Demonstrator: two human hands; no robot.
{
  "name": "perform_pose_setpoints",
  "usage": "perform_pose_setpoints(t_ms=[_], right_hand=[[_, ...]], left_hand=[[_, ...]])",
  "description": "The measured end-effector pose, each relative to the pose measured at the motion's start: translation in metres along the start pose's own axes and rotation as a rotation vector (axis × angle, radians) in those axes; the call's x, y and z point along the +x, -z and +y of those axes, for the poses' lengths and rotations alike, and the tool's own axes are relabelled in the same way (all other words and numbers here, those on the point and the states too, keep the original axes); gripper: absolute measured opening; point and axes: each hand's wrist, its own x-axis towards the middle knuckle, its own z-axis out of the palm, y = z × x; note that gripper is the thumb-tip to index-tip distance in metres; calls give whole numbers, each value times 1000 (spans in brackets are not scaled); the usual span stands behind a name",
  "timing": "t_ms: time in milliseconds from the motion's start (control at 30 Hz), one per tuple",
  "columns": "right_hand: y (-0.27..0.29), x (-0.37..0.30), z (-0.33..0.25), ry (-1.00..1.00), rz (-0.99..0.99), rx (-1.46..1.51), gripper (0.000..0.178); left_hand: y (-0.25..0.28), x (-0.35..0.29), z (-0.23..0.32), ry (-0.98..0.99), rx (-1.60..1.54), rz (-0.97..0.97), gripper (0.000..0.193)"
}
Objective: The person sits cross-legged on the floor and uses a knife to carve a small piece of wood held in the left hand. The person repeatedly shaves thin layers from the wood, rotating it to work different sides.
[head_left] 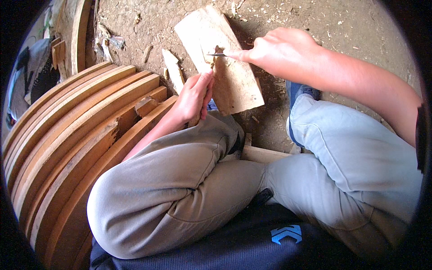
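My left hand (196, 95) is closed around a narrow piece of wood (194, 120); its lower end shows below my fist, and its upper end sticks up past my thumb. A knife (217, 55) is in my right hand (276, 50), its dark, short blade pointing left across the top of that piece. The blade looks to be at or touching the wood, but I cannot tell how deep. Most of the knife's handle is hidden in my closed fingers. Both hands are over a pale, thick wooden board (240, 90) lying slanted on the ground.
Several long, curved-looking planks (85, 105) lie side by side at my left. A split wood scrap (173, 67) lies beside the board. Chips and shavings litter the dirt floor (355, 49). My legs (166, 180) are bent close around the work, and dark cloth (38, 67) lies far left.
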Motion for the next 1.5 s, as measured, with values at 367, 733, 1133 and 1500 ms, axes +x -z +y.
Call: perform_pose_setpoints(t_ms=[367, 733, 1133, 1500], right_hand=[[24, 26, -40, -11, -376, -161, 41], [28, 32, -69, -138, -387, -342, 43], [27, 5, -2, -72, 108, 174, 24], [11, 10, 1, -179, -107, 237, 57]], left_hand=[[-8, -3, 5, -18, 119, 80, 48], [-1, 2, -5, -27, 39, 25, 54], [-3, -5, 13, 97, 155, 161, 50], [11, -3, 6, -28, 409, 247, 47]])
